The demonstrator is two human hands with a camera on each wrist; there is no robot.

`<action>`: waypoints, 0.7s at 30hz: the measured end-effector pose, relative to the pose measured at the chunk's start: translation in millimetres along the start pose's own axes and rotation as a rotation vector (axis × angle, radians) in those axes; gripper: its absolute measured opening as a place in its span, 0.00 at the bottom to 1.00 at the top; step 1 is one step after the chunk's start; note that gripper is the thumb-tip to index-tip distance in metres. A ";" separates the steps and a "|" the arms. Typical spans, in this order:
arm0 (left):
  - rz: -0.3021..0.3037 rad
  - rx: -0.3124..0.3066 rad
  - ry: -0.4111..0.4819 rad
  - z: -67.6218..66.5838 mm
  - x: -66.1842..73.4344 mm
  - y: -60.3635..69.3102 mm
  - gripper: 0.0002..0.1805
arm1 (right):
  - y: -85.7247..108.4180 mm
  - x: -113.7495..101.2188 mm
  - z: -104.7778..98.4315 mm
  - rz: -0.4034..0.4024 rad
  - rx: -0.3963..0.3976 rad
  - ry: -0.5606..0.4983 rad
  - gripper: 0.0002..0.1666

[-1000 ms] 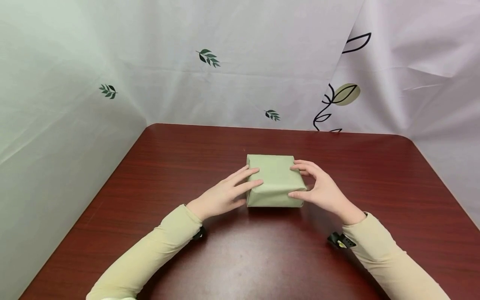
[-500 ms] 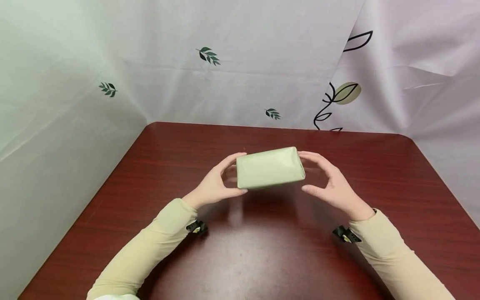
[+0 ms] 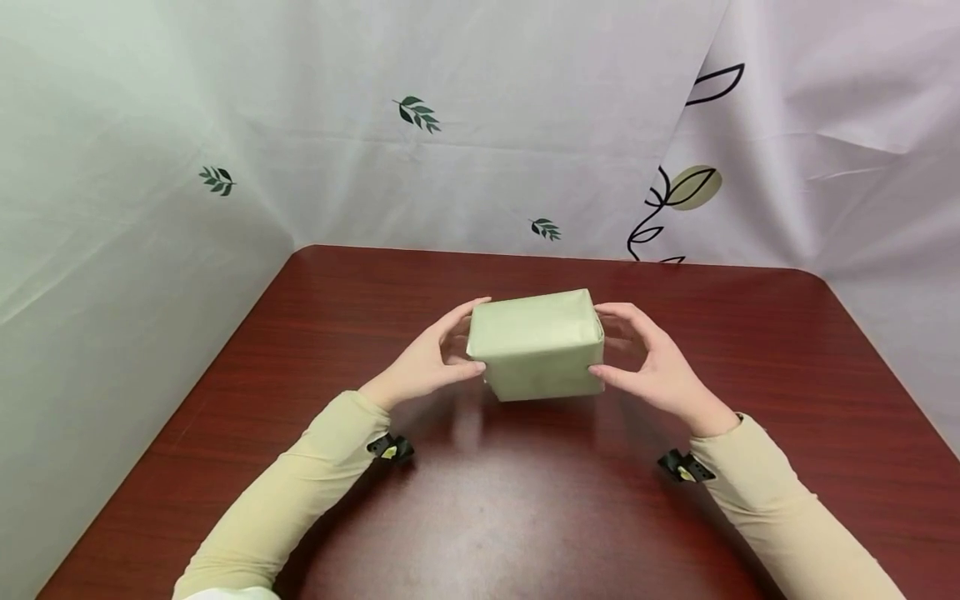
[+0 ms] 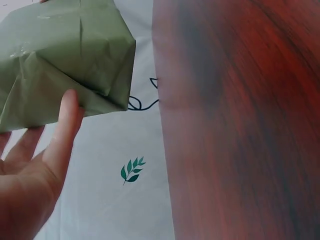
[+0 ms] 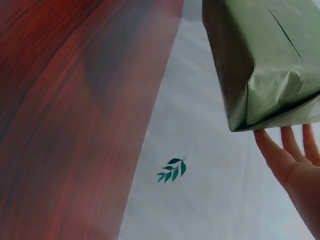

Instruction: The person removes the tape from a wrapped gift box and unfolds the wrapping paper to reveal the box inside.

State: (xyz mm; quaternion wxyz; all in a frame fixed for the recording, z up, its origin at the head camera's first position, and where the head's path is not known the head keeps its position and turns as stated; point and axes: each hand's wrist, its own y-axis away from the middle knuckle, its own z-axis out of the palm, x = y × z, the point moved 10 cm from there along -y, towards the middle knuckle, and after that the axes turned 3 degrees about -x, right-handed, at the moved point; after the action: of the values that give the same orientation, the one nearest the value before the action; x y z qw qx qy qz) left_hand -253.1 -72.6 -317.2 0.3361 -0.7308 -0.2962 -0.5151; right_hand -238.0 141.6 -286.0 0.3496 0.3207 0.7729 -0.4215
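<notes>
A box wrapped in pale green paper [image 3: 536,346] is held above the table between both hands, slightly tilted, its right end higher in the head view. My left hand [image 3: 427,358] grips its left end, thumb at the lower front edge and fingers at the back. At the other end my right hand [image 3: 660,367] holds it, thumb on the front face and fingers behind. In the left wrist view the folded end of the wrapped box [image 4: 65,60] shows against a finger. Below the wrapped box [image 5: 270,65] in the right wrist view, several fingertips touch its edge.
The dark red wooden table [image 3: 480,517] extends under both arms. Behind and beside it hang white sheets [image 3: 337,125] with leaf prints. A dark strap [image 3: 390,448] sits at the left wrist, and another dark strap [image 3: 686,467] at the right.
The wrapped box has risen from the table and been turned between the hands. Since half a second ago it has rotated again, and the right thumb has come onto its front face.
</notes>
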 end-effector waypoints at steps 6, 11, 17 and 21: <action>-0.109 0.091 0.013 -11.8 -11.5 -6.0 0.34 | -5.5 18.5 4.3 0.184 0.012 -0.036 0.33; -0.251 0.194 0.054 -19.8 -25.1 -7.8 0.30 | -8.5 37.5 9.2 0.351 -0.004 -0.062 0.29; -0.310 0.203 0.119 -19.4 -32.1 -5.0 0.31 | -10.7 52.5 13.6 0.462 -0.004 -0.155 0.29; -0.271 0.162 0.158 -16.6 -29.3 -5.5 0.35 | -12.1 59.2 12.2 0.497 0.022 -0.229 0.29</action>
State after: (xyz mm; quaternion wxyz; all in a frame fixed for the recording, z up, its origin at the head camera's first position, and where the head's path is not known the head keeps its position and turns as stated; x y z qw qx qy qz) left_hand -275.2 -85.1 -340.0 0.3436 -0.6121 -0.4051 -0.5858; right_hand -276.8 137.5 -333.7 0.5239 0.4545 0.6213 -0.3647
